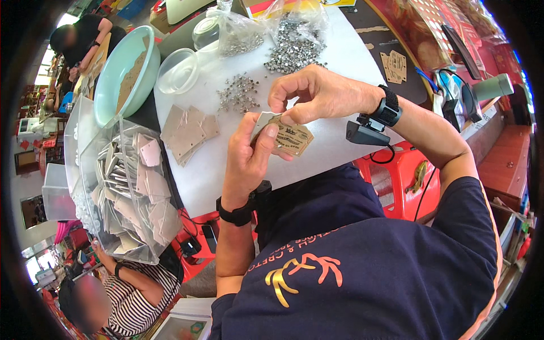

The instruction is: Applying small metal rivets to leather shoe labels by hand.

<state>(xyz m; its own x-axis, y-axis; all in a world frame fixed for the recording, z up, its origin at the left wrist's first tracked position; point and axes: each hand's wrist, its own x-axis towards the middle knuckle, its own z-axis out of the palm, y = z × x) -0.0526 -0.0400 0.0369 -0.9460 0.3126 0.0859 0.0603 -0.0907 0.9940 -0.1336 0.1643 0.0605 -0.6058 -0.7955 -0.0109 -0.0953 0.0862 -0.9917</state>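
My left hand grips a small tan printed card with cut corners, its thumb across the face, above the white tabletop. It may be more than one card layered together. Curled over the card's upper edge, my right hand has thumb and forefinger close together; whatever is between them is too small or hidden to make out. Just beyond my hands lies a loose scatter of small shiny metal pieces. To the left of my left hand rests a pile of plain grey-beige cards.
Clear bags of metal pieces and a round clear plastic tub sit farther back. At left are a pale green basin and a clear bin full of cards. Printed cards lie far right. Two other people are at left.
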